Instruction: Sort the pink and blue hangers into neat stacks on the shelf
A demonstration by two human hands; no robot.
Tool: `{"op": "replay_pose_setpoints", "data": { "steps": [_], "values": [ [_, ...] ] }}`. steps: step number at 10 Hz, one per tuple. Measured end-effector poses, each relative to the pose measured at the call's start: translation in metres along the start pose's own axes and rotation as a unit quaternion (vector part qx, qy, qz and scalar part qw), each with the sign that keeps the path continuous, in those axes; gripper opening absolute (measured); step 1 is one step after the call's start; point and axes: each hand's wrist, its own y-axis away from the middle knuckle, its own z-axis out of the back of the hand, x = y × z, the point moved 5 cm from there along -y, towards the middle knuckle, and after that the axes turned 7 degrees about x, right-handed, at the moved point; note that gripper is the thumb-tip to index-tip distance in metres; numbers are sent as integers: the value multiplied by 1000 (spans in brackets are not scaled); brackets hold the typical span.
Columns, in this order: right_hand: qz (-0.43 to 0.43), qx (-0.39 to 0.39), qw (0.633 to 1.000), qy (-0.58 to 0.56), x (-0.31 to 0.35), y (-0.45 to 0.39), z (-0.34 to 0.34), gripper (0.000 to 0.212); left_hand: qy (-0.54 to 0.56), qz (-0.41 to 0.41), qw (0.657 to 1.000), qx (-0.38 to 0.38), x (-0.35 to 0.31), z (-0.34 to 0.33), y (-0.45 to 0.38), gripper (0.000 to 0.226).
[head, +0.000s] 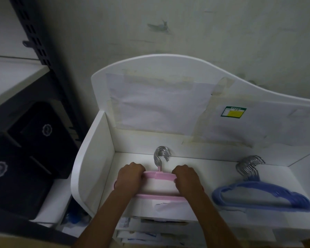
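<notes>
Both hands are working the pink stack [159, 176] right now, which is sitting on the left half of the white shelf [213, 169], hooks pointing at the back panel. The left hand [130, 178] is curled shut over the top bar on one side of the neck, and the right hand [186, 178] is clamped on the same bar on the other side, so it's looking like a squeeze-and-square-up.

The blue stack [261, 196] is lying well apart on the right half, nobody touching it, and it's fanning out a bit at the shoulders.

Handling-wise, I'm guessing these are thin plastic hangers with steel hooks: light, stiff enough to hold shape, but smooth, so a stack is going to want to slide sideways on itself. Gripping both shoulders close to the neck, like here, seems like the sane spot; grabbing by the hooks would probably let the bodies splay.

Counts: two stacks, one pink, one blue. Per stack it's tough in this dim light, but going by the hooks I'm reading maybe six or seven pink [162, 153] and something similar blue [249, 166]. No loose hangers are showing anywhere else.
</notes>
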Motion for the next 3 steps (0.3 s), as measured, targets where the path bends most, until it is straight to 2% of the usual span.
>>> {"op": "replay_pose_setpoints", "data": {
  "steps": [2, 3],
  "values": [
    [16, -7, 1000, -17, -1, 8, 1, 20, 2, 7, 1000, 15, -4, 1, 6, 19],
    [43, -27, 994, -96, -11, 19, 0, 17, 66, -29, 997, 24, 3, 4, 12, 27]
  ]
}}
